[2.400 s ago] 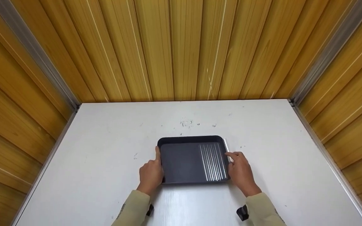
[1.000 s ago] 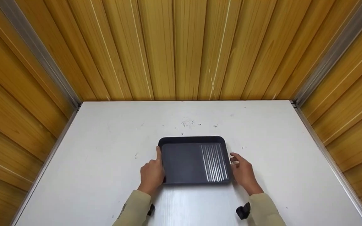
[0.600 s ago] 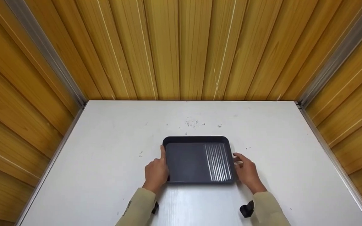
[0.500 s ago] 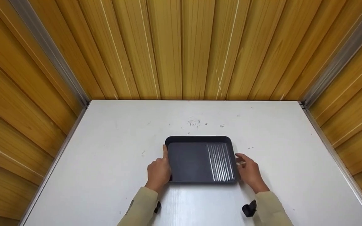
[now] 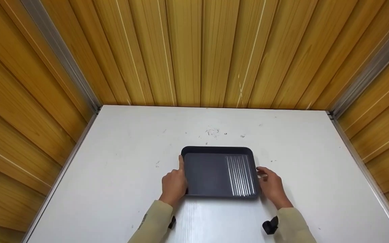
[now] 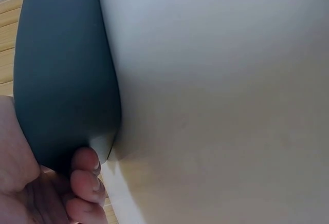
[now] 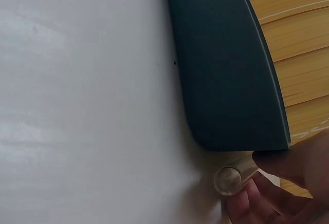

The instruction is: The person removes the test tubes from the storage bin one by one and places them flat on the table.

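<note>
A dark grey rectangular tray (image 5: 211, 175) stands flat on the white table. In its right part, several clear, shiny tubes (image 5: 240, 175) seem to lie side by side. My left hand (image 5: 175, 182) grips the tray's left side, forefinger straight along the wall. The left wrist view shows curled fingers (image 6: 85, 183) at the tray's corner; the thumb is hidden there. My right hand (image 5: 272, 185) is just outside the right wall. Its fingers hold a clear tube (image 7: 227, 181), whose round end shows below the tray's corner in the right wrist view.
The white table (image 5: 130, 162) carries scuff marks (image 5: 212, 132) behind the tray. Yellow wood-patterned panels (image 5: 214, 50) rise at the back and both sides, with metal posts in the corners.
My right hand has drawn back from the tray's right rim to just outside it. The tube, earlier a pale line along that rim, is mostly hidden. The head view has shifted.
</note>
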Motion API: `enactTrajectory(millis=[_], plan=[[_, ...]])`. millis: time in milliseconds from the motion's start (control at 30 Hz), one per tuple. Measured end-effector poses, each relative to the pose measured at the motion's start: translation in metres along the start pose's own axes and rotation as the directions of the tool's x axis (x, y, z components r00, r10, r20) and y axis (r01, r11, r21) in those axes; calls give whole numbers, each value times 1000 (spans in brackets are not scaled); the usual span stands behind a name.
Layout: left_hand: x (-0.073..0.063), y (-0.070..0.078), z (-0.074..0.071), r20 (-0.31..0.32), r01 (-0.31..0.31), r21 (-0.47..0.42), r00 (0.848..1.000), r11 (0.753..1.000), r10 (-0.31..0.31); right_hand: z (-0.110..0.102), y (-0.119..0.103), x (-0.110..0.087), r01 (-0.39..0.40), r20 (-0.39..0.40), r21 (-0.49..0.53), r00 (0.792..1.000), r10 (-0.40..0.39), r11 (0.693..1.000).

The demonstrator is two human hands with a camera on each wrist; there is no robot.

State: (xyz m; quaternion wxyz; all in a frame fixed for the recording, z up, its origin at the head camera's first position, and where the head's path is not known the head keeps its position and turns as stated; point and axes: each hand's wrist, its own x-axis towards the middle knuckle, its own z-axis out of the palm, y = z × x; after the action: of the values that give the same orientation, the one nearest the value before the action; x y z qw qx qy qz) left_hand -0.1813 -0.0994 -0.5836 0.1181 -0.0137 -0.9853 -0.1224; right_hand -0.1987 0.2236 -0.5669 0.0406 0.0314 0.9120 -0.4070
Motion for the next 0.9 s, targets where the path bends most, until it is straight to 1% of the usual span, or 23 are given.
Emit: enactTrajectory(millis=[133, 333, 567, 733, 900], plan=[[0, 0, 0, 13, 10, -14, 1000, 1000, -10, 1, 1, -1, 4, 0, -11, 1000, -4, 1000], [0, 1, -2, 28, 22, -9, 999, 1000, -22, 1, -1, -3, 5, -4, -6, 1000, -5, 1000], [1, -1, -3, 28, 30, -12, 999, 999, -30, 0, -11, -6, 12, -54, -6, 998, -12, 1000], [1, -1, -2, 33, 37, -10, 999, 999, -36, -1, -20, -8, 73, -102, -29, 992, -75, 997], [0, 0, -2, 15, 11, 9, 1000, 1000, -11, 0, -29, -9, 121, -147, -21, 982, -122, 992]])
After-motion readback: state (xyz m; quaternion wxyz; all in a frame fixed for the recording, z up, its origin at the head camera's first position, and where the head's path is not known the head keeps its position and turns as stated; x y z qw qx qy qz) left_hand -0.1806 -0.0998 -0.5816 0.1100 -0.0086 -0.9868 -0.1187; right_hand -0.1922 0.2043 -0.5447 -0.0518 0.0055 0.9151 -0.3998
